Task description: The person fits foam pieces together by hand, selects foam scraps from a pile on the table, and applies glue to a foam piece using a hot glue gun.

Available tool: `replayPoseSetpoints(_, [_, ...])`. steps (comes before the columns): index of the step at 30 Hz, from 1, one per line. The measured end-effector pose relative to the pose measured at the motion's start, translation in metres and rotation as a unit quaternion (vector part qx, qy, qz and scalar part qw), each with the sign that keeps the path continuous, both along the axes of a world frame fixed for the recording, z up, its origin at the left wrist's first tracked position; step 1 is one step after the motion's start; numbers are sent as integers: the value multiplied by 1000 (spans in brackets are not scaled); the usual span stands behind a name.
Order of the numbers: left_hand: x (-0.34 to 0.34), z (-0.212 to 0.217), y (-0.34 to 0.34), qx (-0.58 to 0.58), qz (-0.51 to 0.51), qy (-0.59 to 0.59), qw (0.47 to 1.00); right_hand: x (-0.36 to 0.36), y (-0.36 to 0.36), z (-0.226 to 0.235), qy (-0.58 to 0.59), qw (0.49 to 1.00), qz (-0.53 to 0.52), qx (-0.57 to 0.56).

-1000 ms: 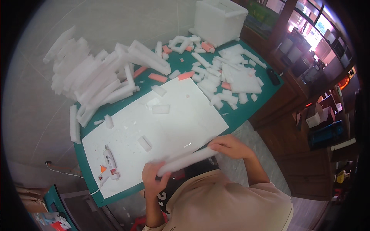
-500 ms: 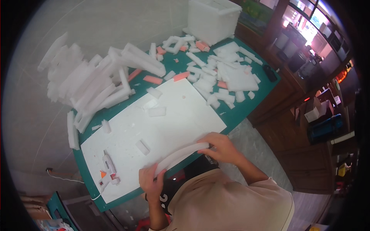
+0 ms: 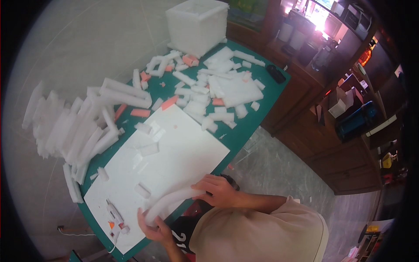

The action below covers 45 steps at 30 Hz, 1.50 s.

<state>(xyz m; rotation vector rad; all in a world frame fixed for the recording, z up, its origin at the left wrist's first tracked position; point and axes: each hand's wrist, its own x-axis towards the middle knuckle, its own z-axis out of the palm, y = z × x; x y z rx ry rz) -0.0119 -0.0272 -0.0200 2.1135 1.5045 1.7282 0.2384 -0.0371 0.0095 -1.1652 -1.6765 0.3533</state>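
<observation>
A long, whitish foam strip (image 3: 172, 200) bows upward between my two hands over the near edge of the white board (image 3: 196, 150). My left hand (image 3: 156, 230) grips its left end, with thumb and fingers on either side of the strip. At the other end, my right hand (image 3: 217, 191) is closed round the foam with its fingers over the top. Just beyond the strip a small foam block (image 3: 142, 190) lies on the board. A white-and-orange hot glue gun (image 3: 115, 215) rests left of my left hand.
Long foam strips (image 3: 70, 126) are heaped at the left against the wall. Foam offcuts (image 3: 196, 105) and pink blocks (image 3: 140, 112) cover the far green tabletop (image 3: 257, 109). A white foam box (image 3: 196, 30) stands at the back. Wooden cabinets (image 3: 323, 148) line the right side.
The whole view has shifted, so the table's far side sits further left. My left hand has spread its fingers more around the strip's end. Both hands still hold the strip.
</observation>
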Motion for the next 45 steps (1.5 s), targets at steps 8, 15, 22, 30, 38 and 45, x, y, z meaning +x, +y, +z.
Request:
replayPoseSetpoints(8, [-2,-4,0,-96,10,6,995,77,7,8,60,985,-162,-11])
replayPoseSetpoints(15, [-1,-7,1,-94,30,25,995,92,11,7,35,984,-172,21])
replayPoseSetpoints(22, [0,-8,1,-96,41,25,994,101,13,5,47,984,-173,18])
replayPoseSetpoints(30, [3,-3,0,-108,48,22,993,102,13,8,119,976,-180,-6])
replayPoseSetpoints(38, [4,-4,0,-106,56,19,993,103,11,16,170,960,-213,-60])
replayPoseSetpoints(45, [1,-6,0,-106,58,4,993,136,18,13,176,952,-248,-43])
